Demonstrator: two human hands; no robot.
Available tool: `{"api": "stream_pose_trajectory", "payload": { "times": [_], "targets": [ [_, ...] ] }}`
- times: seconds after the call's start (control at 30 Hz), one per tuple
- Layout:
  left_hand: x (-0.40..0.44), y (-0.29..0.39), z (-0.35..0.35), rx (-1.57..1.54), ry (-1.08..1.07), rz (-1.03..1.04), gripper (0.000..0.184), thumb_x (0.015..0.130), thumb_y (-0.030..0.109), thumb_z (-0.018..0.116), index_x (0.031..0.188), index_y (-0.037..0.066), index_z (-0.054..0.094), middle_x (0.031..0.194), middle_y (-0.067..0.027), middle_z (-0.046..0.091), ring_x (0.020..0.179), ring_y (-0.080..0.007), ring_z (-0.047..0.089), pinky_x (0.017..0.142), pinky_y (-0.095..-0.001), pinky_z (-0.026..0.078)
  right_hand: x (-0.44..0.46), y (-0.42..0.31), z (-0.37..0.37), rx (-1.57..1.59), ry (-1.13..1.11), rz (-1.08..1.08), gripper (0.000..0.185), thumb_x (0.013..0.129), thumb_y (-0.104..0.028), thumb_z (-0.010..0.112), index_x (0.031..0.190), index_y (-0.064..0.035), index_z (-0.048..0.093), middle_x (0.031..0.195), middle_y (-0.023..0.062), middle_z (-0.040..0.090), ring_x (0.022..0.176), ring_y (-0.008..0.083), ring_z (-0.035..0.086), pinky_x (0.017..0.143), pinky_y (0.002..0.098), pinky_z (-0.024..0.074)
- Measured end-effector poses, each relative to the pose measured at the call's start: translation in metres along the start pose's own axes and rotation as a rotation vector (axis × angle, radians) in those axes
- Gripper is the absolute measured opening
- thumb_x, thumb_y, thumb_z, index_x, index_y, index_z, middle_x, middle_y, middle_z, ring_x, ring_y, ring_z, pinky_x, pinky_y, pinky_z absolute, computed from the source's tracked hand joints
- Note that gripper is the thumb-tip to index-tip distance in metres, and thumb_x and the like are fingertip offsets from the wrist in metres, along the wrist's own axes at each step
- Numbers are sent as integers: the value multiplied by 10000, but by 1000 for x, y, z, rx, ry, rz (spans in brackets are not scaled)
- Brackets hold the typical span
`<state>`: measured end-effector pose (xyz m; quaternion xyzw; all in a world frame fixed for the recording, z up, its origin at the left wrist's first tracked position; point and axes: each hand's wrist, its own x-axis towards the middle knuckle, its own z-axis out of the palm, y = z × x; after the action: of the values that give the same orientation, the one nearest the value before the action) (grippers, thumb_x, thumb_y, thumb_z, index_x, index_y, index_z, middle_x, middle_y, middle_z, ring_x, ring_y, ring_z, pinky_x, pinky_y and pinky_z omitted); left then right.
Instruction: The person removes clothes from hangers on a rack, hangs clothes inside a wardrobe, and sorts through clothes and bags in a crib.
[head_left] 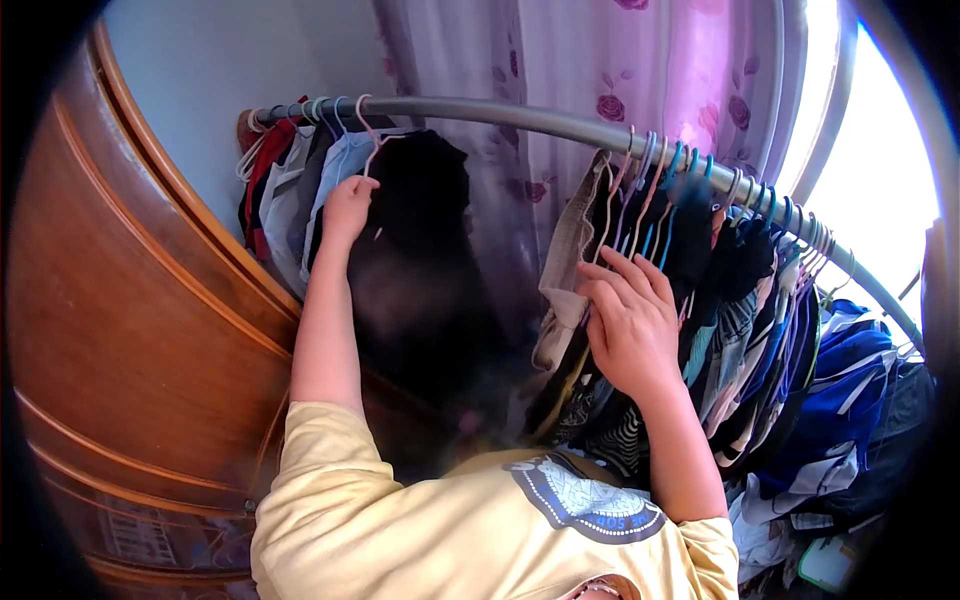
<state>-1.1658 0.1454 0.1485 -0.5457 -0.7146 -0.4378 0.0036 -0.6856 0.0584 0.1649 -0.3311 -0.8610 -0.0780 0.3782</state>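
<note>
My left hand (347, 208) is closed on the neck area of a pink clothes hanger (373, 140), whose hook is over the metal rod (545, 118). A black garment (425, 195) hangs from that hanger, its lower part lost in shadow. On the right, my right hand (637, 322) has its fingers spread and slightly bent, in front of a row of hung clothes. Closest to its fingertips are a beige garment (572, 262) and several thin hangers (640, 195). Whether the fingertips touch them I cannot tell.
At the rod's left end hang several garments, among them a red one (270, 150) and a light blue one (342, 158). A brown wooden door or panel (140, 290) stands left. Behind the rod is a flowered curtain (590, 60). Blue clothes (845, 365) hang far right.
</note>
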Motion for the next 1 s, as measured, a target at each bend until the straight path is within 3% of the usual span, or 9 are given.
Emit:
{"api": "stream_pose_trajectory", "payload": {
  "times": [0.1, 0.23, 0.3, 0.37, 0.43, 0.53, 0.63, 0.77, 1.0],
  "targets": [
    [16, -10, -11, 103, 33, -31, 341, 999, 282, 508, 1036, 64, 767, 1037, -166, 757, 1020, -338, 712, 903, -402, 529, 0, 0, -2, 18, -16, 5, 225, 819, -30, 607, 1034, -63, 664, 1274, 71, 693, 1363, 274, 547, 1168, 470, 361],
    [39, -41, -11, 209, 45, -55, 330, 1024, 323, 532, 1152, 125, 762, 903, -123, 724, 852, -311, 689, 803, -414, 521, -3, 4, 3, 2, -6, -4, 256, 786, -42, 631, 1038, -65, 666, 1259, 74, 695, 1347, 279, 556, 1161, 473, 373],
    [35, -32, -3, 323, 129, -87, 308, 1023, 325, 570, 1168, 121, 750, 1090, -172, 715, 1031, -400, 652, 944, -489, 506, -2, 4, 1, -12, 15, -24, 298, 737, -61, 675, 1035, -60, 673, 1234, 81, 700, 1316, 283, 575, 1149, 474, 392],
    [6, 2, 15, 571, 535, 75, 298, 1014, 295, 608, 1205, 98, 724, 1113, -180, 687, 1067, -417, 632, 959, -503, 493, -2, 5, 3, -3, 35, -30, 298, 738, -59, 674, 1036, -66, 674, 1243, 81, 695, 1296, 289, 585, 1135, 472, 406],
    [-36, 67, 21, 477, 606, 380, 305, 999, 265, 646, 1234, 78, 701, 1106, -165, 666, 1064, -380, 634, 963, -475, 499, -3, 6, 3, 13, 28, -25, 256, 791, -1, 608, 1039, -57, 642, 1273, 99, 681, 1301, 309, 586, 1122, 481, 411],
    [-93, 131, 66, -348, -19, 352, 284, 1047, 259, 621, 1221, 47, 699, 1076, -91, 711, 986, -168, 660, 886, -318, 521, -2, 7, 9, 96, 160, 14, 268, 789, 37, 594, 1047, -35, 610, 1226, 143, 675, 1216, 348, 616, 1080, 482, 441],
    [-150, 190, 105, -579, -430, 194, 285, 1051, 254, 619, 1220, 37, 694, 984, -50, 731, 912, -130, 659, 859, -289, 530, -5, 8, 15, 125, 204, 27, 274, 787, 65, 577, 1047, -21, 583, 1163, 171, 666, 1131, 374, 631, 1047, 482, 461],
    [-173, 230, 117, -533, -496, 139, 224, 1044, 211, 613, 1139, 24, 690, 926, -16, 705, 846, -91, 624, 799, -255, 509, -7, 9, 14, 100, 203, -11, 310, 712, 37, 611, 1013, -39, 613, 1111, 165, 668, 1128, 367, 628, 1057, 503, 451],
    [-144, 176, 117, -649, -309, 50, 165, 1031, 175, 602, 987, 41, 688, 808, 41, 606, 759, -43, 529, 699, -215, 424, -12, 9, 10, 70, 163, -17, 219, 726, 17, 630, 931, -60, 642, 1037, 141, 694, 1159, 331, 639, 1067, 496, 458]
  ]
}}
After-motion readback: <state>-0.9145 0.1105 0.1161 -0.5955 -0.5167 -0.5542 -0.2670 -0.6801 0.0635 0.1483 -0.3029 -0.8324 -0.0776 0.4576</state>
